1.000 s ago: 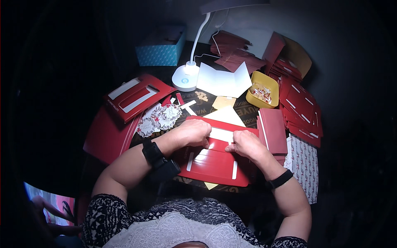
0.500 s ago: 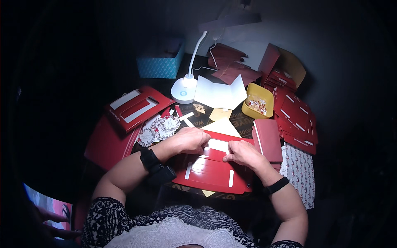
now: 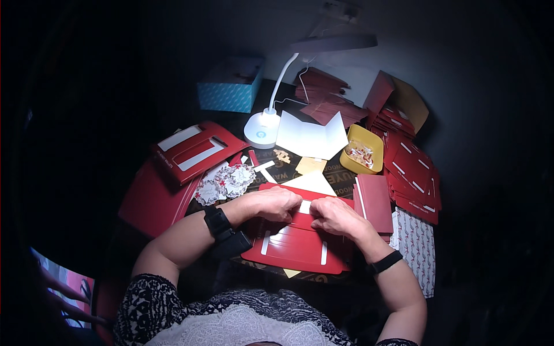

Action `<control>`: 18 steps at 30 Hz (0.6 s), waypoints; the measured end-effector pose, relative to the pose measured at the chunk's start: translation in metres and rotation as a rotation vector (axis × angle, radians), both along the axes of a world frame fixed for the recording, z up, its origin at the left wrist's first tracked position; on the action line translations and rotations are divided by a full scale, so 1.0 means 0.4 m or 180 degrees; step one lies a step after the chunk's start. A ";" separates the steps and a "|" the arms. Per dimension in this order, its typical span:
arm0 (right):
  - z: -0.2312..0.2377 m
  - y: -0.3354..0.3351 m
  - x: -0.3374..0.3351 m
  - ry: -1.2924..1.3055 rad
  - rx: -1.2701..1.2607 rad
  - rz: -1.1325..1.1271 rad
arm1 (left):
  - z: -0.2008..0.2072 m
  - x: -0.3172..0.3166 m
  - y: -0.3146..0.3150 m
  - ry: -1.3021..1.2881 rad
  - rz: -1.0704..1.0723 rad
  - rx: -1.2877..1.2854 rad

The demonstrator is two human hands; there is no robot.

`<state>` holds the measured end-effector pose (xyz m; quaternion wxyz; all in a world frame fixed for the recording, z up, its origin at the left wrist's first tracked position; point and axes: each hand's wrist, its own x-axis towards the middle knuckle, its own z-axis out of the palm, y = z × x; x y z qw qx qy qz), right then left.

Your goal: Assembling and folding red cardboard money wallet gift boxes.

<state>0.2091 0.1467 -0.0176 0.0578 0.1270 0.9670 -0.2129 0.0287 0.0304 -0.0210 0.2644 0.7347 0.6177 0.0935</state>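
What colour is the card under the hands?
The card is glossy red with white strips; head view.

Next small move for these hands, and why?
Probably press down and slide slightly outward along the red card: the left hand and right hand sit close together on it, fingers curled, with a white patch showing between them. Exact fingertip contact is hard to see.

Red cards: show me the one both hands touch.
The front middle card, under the left hand and right hand; the left pile and right pile lie untouched.
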 end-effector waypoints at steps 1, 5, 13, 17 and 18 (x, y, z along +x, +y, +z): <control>0.000 -0.002 0.001 -0.0005 -0.0005 0.0006 | -0.005 -0.002 0.000 -0.0005 0.0006 -0.0005; -0.003 0.003 0.001 -0.0003 -0.0078 0.0106 | -0.014 -0.013 0.002 -0.0188 0.0023 -0.0153; -0.023 0.016 0.009 0.0124 -0.0025 0.0358 | -0.023 -0.006 -0.010 -0.0307 -0.0030 0.0082; -0.031 0.015 0.013 0.0355 0.0019 0.0506 | -0.041 -0.004 -0.021 -0.0329 -0.0109 0.0248; -0.032 0.014 0.014 0.0471 0.0062 0.0612 | -0.050 -0.002 -0.027 -0.0371 -0.0151 0.0398</control>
